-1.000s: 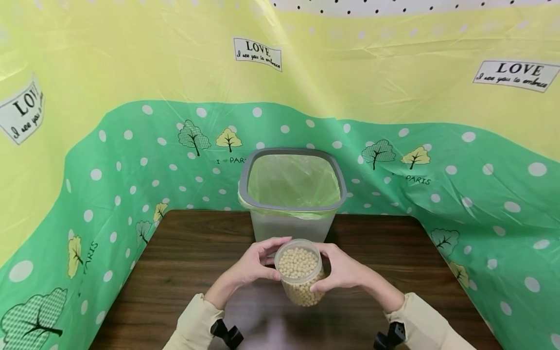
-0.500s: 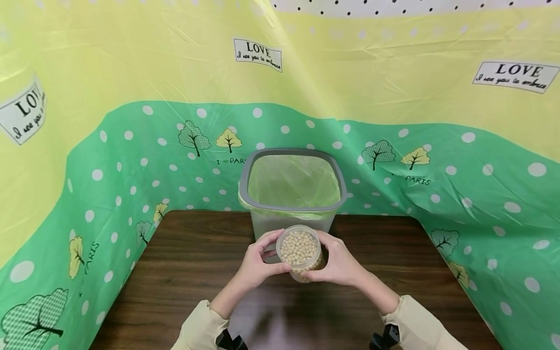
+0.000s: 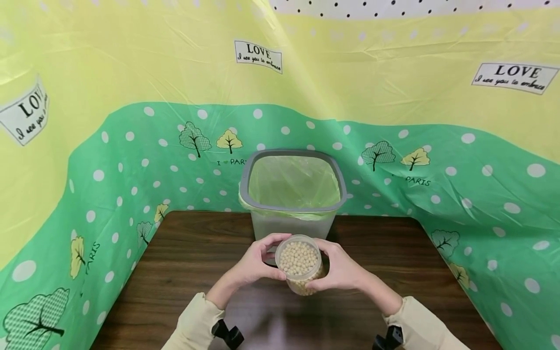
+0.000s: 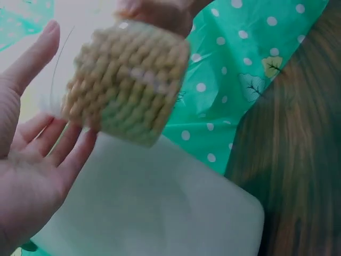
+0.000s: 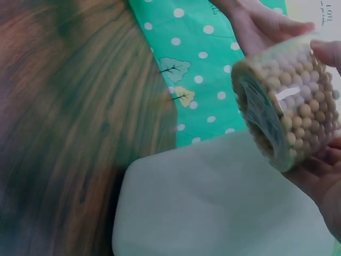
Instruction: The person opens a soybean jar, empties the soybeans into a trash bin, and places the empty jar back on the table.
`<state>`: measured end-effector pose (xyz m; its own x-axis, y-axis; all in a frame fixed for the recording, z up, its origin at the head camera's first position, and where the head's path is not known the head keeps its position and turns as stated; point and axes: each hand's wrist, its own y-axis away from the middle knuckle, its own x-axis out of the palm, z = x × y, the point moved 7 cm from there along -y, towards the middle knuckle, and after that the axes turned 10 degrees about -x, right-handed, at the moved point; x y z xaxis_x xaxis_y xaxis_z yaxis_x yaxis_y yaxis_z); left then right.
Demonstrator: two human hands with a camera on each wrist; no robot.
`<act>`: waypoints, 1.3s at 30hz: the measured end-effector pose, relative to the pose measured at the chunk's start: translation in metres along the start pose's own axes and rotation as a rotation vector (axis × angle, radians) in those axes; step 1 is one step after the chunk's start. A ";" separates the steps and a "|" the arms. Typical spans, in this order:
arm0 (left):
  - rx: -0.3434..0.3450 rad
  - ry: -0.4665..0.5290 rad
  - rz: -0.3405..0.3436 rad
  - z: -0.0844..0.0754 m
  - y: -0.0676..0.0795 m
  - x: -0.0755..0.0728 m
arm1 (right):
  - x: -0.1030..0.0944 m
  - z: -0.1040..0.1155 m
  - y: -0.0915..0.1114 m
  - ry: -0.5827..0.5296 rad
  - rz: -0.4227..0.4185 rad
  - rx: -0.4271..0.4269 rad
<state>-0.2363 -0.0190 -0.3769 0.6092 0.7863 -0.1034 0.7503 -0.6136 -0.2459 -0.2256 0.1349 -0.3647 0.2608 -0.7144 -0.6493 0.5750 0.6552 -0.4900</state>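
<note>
Two bare hands hold a clear jar (image 3: 300,281) full of pale round beans (image 3: 298,257) between them, in the air above the dark wood-grained table (image 3: 197,253). The left hand (image 3: 257,262) and the right hand (image 3: 343,271) grip it from opposite sides, thumbs toward the person and fingers round the far side. Both grips are curved and pinch the jar's wall; neither is spread away from it.

The jar sits on the near side of a grey-rimmed waste bin (image 3: 289,226), in line with it and not over its mouth. The right wrist view shows the jar's base clear of the table. Whether a transparent lid covers the mouth cannot be told.

Over the last second the jar has shifted only a little: half a second ago it stood higher in the head view, nearer the bin, and now it has dropped part of the way back toward the person. More of its side shows now than at that point. The bin has not moved, and its pale green liner (image 3: 294,182) hangs as it did. The beans fill the jar as they did, with no spill visible. The small rise and return, with both grips kept, suggests that the handling is in mid-course: the jar is being moved about in the air, neither set down nor emptied.
</note>
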 end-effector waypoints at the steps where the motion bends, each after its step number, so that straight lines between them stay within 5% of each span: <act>1: -0.006 -0.015 -0.043 0.001 0.000 0.000 | -0.001 0.000 0.001 0.028 -0.024 0.000; 5: -0.005 -0.026 -0.123 0.003 0.004 0.002 | -0.005 -0.001 0.003 0.088 -0.079 0.010; 10: 0.043 0.079 -0.004 0.002 0.004 0.006 | -0.005 -0.003 0.005 -0.052 -0.002 0.040; 16: -0.001 0.038 0.059 0.007 -0.002 0.007 | -0.001 -0.005 0.006 -0.114 0.056 0.032; 26: -0.027 -0.051 -0.158 0.015 -0.008 -0.003 | -0.007 -0.012 0.004 0.086 -0.108 0.027; 39: 0.046 -0.069 -0.383 0.013 -0.010 -0.001 | -0.008 -0.024 0.007 0.172 -0.253 0.053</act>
<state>-0.2482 -0.0127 -0.3867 0.2676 0.9617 -0.0596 0.9066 -0.2722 -0.3224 -0.2426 0.1516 -0.3768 -0.0284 -0.7979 -0.6021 0.6453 0.4454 -0.6206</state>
